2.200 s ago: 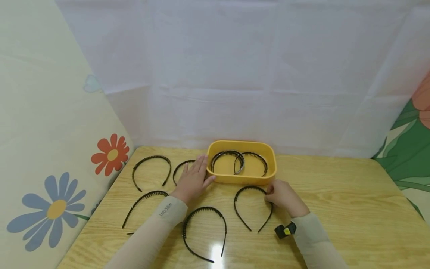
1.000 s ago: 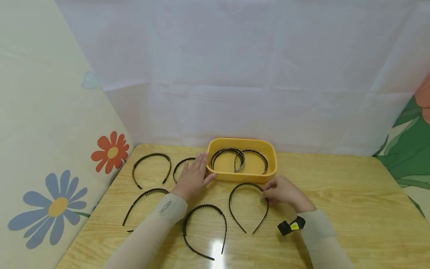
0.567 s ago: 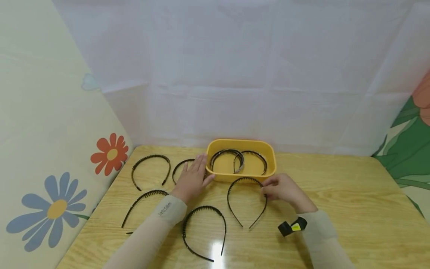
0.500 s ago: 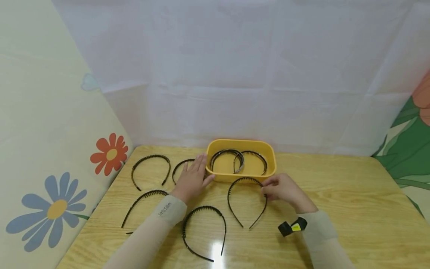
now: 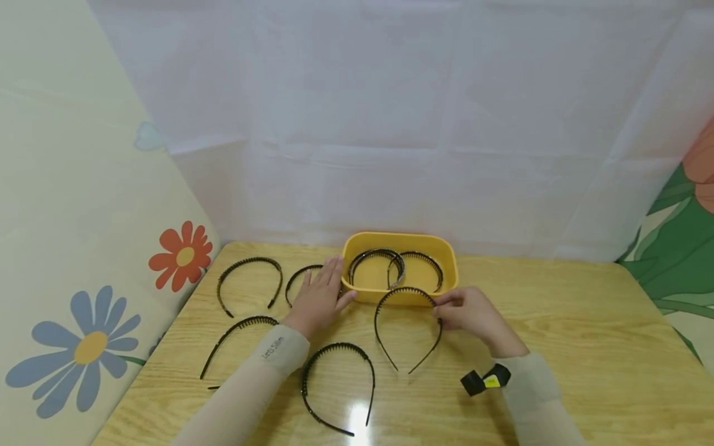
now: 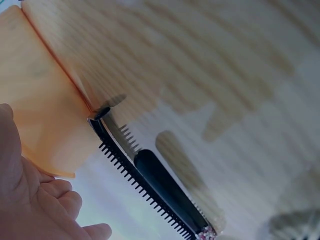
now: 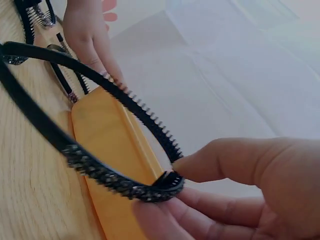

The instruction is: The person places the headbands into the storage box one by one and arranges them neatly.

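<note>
My right hand (image 5: 474, 316) pinches a black toothed headband (image 5: 377, 325) by its right side, in front of the yellow bin (image 5: 401, 298). The right wrist view shows dark sparkling stones along this headband (image 7: 107, 179), with thumb and fingertips around its curved end. My left hand (image 5: 319, 298) lies with straight fingers against the bin's left end. Partly under that hand is another headband (image 5: 289, 290); the left wrist view shows its teeth and a pink-stoned end on the headband (image 6: 170, 187). Inside the bin, several headbands (image 5: 401, 266) overlap.
On the wooden table (image 5: 558, 334) lie more black headbands: one at the back left (image 5: 220, 282), one partly behind my left forearm (image 5: 223, 337), and one at the front middle (image 5: 304, 387). White cloth (image 5: 357, 124) hangs behind the table.
My right hand has drawn the headband slightly left, then raised it toward the bin's front wall, so its top now overlaps the rim in the head view. The left hand has stayed in place.
</note>
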A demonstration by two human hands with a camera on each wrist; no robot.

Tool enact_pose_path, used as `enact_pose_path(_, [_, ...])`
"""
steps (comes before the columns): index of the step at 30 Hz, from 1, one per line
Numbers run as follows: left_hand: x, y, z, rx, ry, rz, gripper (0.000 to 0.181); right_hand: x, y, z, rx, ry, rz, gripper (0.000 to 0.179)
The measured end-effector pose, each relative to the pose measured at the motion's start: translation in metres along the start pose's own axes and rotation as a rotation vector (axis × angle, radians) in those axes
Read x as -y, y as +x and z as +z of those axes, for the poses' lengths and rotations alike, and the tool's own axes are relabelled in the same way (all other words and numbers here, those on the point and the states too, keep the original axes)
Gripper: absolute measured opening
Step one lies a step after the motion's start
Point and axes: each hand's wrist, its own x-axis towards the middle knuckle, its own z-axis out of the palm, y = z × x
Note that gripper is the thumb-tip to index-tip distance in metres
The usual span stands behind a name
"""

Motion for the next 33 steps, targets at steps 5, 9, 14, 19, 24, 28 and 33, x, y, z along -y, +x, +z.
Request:
enact_pose_path(5, [0.0,-0.001,0.0,-0.002,0.0,-0.001,0.082,0.002,0.001,-0.001,-0.069,0.031,-0.015,0.032])
enact_pose_path(9, [0.001,-0.001,0.002,-0.006,0.004,-0.001,0.082,0.004,0.003,-0.002,-0.112,0.045,-0.007,0.034])
enact_pose_path(14, [0.001,-0.001,0.004,-0.02,0.003,0.006,0.082,0.007,0.008,-0.006,-0.161,0.107,-0.019,0.037])
enact_pose_path(19, [0.002,0.0,0.004,-0.026,0.01,0.005,0.082,0.015,0.013,-0.01,-0.233,0.155,-0.044,0.037])
enact_pose_path(24, [0.002,0.0,0.004,-0.017,0.014,0.003,0.082,0.019,0.019,-0.012,-0.287,0.208,-0.049,0.039])
enact_pose_path(28, [0.003,0.001,0.005,-0.023,0.014,0.004,0.082,0.019,0.024,-0.015,-0.311,0.246,-0.049,0.04])
enact_pose_path(33, [0.004,0.002,0.005,-0.027,0.021,0.009,0.082,0.018,0.032,-0.016,-0.36,0.259,-0.052,0.038])
